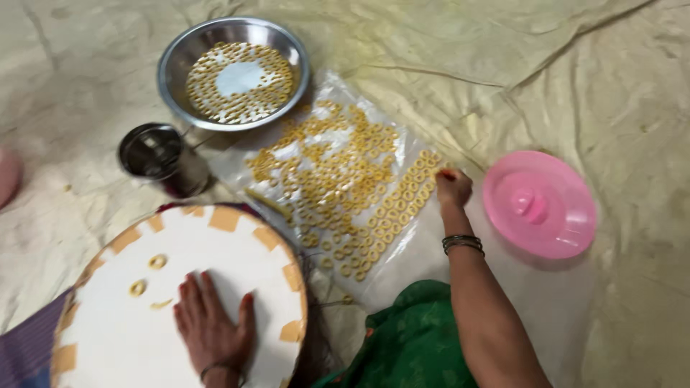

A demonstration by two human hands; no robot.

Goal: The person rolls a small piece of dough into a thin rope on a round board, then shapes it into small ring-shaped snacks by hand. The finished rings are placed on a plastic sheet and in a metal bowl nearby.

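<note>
My left hand (212, 323) lies flat, fingers spread, on a round white board (115, 330) with tan patches round its rim. Two small yellow dough rings (147, 274) and a short strip sit on the board just left of that hand. My right hand (453, 188) reaches out to the right edge of a clear plastic sheet (438, 248), fingertips pinched at a ring there. Several yellow rings (338, 187) lie spread over the sheet. Dark bangles circle the right wrist.
A steel bowl (233, 72) with rings round its bottom stands at the back. A small steel cup (162, 158) sits left of the sheet. A pink plastic lid (539, 203) lies to the right. Wrinkled beige cloth (575, 72) covers the floor.
</note>
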